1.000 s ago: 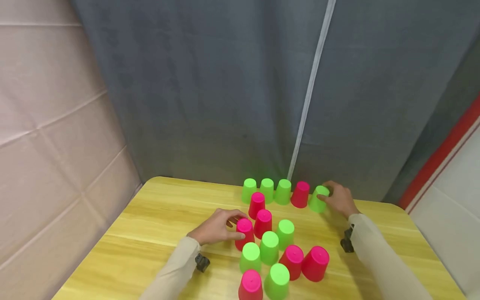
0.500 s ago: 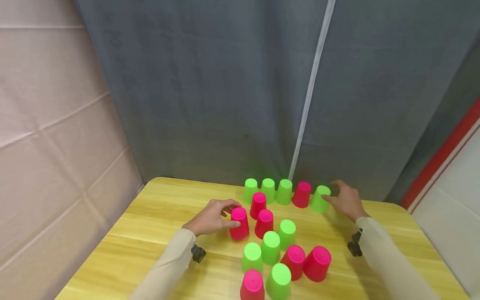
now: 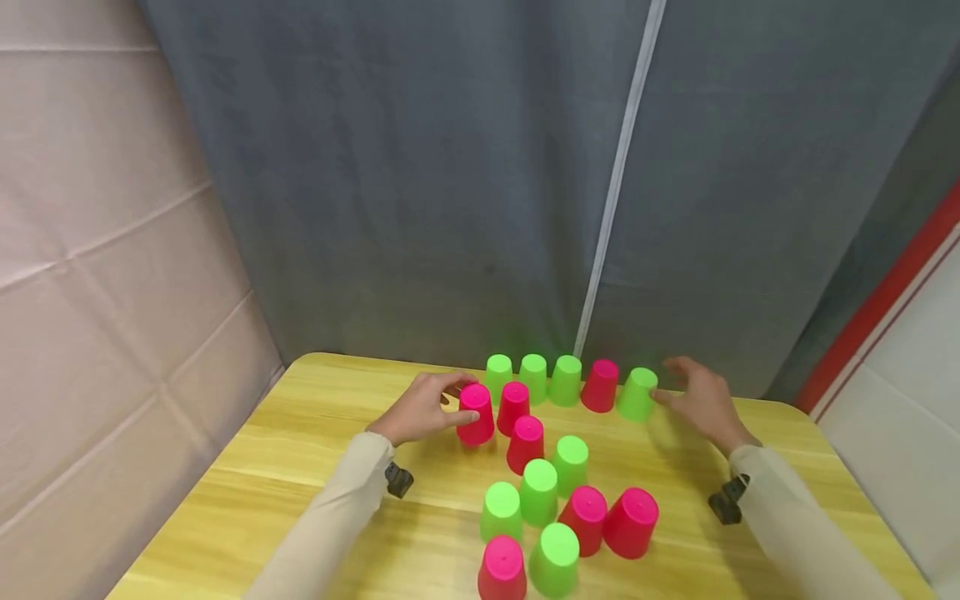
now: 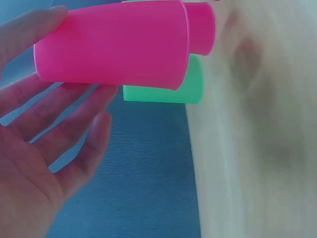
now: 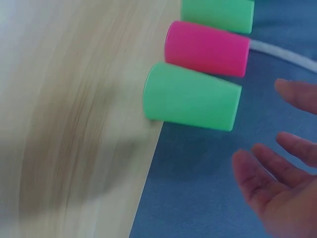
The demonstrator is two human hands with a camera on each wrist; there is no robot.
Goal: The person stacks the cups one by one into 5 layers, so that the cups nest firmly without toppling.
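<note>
Upturned pink and green plastic cups stand on a yellow wooden table (image 3: pixel 300 433). My left hand (image 3: pixel 459 402) grips a pink cup (image 3: pixel 477 414) by its side, just left of another pink cup (image 3: pixel 513 406) and in front of the back row's left green cup (image 3: pixel 498 372). In the left wrist view my fingers (image 4: pixel 64 114) and thumb wrap round this pink cup (image 4: pixel 114 49). My right hand (image 3: pixel 675 387) is open beside the back row's rightmost green cup (image 3: pixel 637 393), a little apart from it. The right wrist view shows that green cup (image 5: pixel 190 96) free of my fingers (image 5: pixel 262 183).
The back row also holds two more green cups (image 3: pixel 550 377) and a pink cup (image 3: pixel 602 385). A cluster of several cups (image 3: pixel 555 508) fills the near middle. A grey curtain (image 3: pixel 450 208) hangs behind the table's far edge. Bare wood lies at left and right.
My left hand carried the pink cup from the cluster back and left, toward the row's left end. My right hand let go of the rightmost green cup and drew back to the right.
</note>
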